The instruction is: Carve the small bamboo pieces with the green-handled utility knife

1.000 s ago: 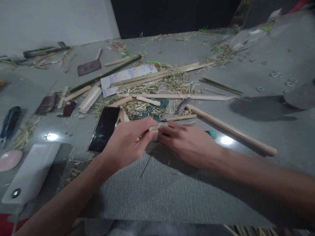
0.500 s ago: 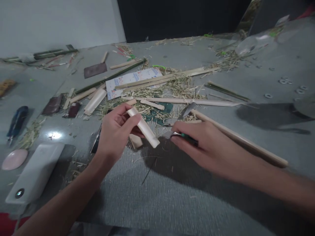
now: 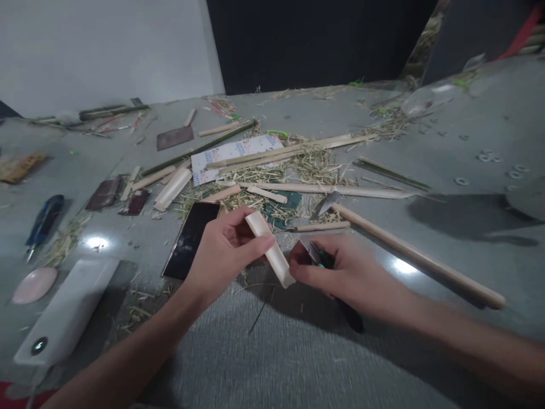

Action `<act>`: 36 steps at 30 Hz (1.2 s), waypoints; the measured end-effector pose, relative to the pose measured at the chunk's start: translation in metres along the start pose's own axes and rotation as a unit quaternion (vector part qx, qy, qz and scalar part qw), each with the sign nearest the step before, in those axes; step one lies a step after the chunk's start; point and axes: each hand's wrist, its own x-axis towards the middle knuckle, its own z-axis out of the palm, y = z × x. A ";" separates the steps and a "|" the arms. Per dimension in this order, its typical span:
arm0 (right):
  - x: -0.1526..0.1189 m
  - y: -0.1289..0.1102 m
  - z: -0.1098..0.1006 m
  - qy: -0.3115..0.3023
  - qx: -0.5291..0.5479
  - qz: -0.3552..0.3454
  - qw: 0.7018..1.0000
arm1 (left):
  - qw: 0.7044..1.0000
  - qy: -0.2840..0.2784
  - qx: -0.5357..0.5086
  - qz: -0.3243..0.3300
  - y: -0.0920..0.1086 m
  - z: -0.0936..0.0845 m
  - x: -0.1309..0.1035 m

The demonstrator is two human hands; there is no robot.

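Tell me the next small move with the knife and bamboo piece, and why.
Probably set the knife blade onto the near end of the bamboo piece: the left hand holds the piece off the table, and the right hand has the blade just beside that end.

- One head-worn view – looks forward and down, close over the left hand (image 3: 221,255) and right hand (image 3: 349,272).
- Beyond them the littered table (image 3: 426,170) runs to a wall.
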 end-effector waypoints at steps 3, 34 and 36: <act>-0.001 0.002 0.003 -0.005 0.014 -0.010 1.000 | 1.000 -0.008 0.026 0.009 0.000 0.000 -0.002; -0.004 0.005 0.005 -0.037 0.016 0.011 0.999 | 0.998 0.053 -0.022 -0.031 -0.002 0.002 0.001; -0.004 0.005 0.005 -0.038 0.013 0.007 0.999 | 0.998 0.050 -0.016 -0.032 -0.002 0.002 0.001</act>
